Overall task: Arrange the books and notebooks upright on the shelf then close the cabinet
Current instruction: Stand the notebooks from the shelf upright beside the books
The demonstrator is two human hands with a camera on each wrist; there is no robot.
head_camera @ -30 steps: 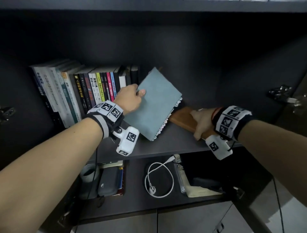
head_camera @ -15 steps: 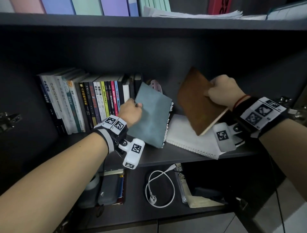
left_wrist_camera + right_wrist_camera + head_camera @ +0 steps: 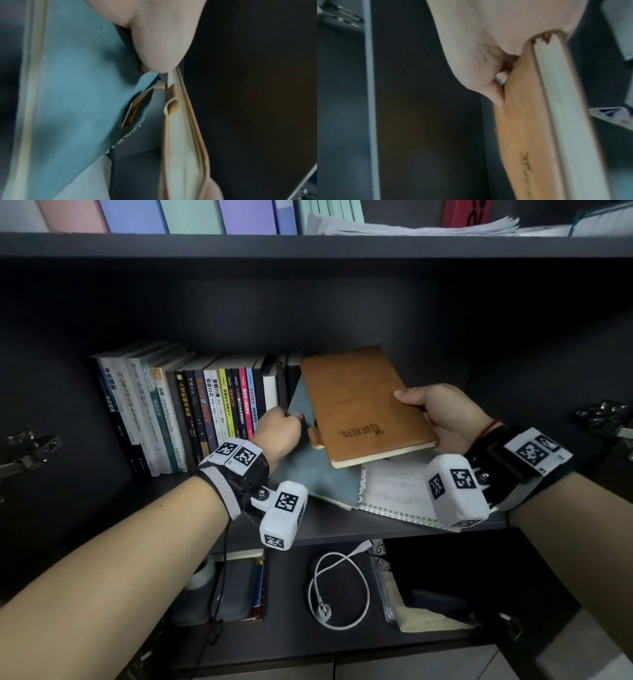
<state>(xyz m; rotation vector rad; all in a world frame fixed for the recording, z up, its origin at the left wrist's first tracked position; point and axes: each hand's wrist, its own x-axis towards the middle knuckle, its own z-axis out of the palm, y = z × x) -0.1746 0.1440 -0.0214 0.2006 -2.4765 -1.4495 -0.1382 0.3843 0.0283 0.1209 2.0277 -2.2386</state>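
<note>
A row of upright books [image 3: 191, 412] fills the left of the middle shelf [image 3: 342, 529]. My left hand [image 3: 281, 429] grips the edge of a teal notebook [image 3: 308, 470], which leans against that row; the teal notebook [image 3: 82, 94] fills the left wrist view. My right hand [image 3: 442, 416] grips a brown leather notebook [image 3: 363, 405] by its right edge, thumb on the cover, holding it tilted in the air over the teal one. The right wrist view shows the brown notebook [image 3: 530, 128] edge-on, with its page block. A white spiral notebook [image 3: 397, 491] lies flat beneath them.
The right half of the shelf is dark, bare space. Door hinges sit at the left [image 3: 27, 446] and right [image 3: 603, 419] cabinet sides. Below lie a white cable [image 3: 339, 594], a dark case [image 3: 236, 590] and a bag [image 3: 431, 611]. Coloured binders [image 3: 191, 215] stand on the top shelf.
My right hand lifted the brown notebook off the shelf and carried it left, over the teal notebook. My left hand raised the teal notebook steeper against the book row.
</note>
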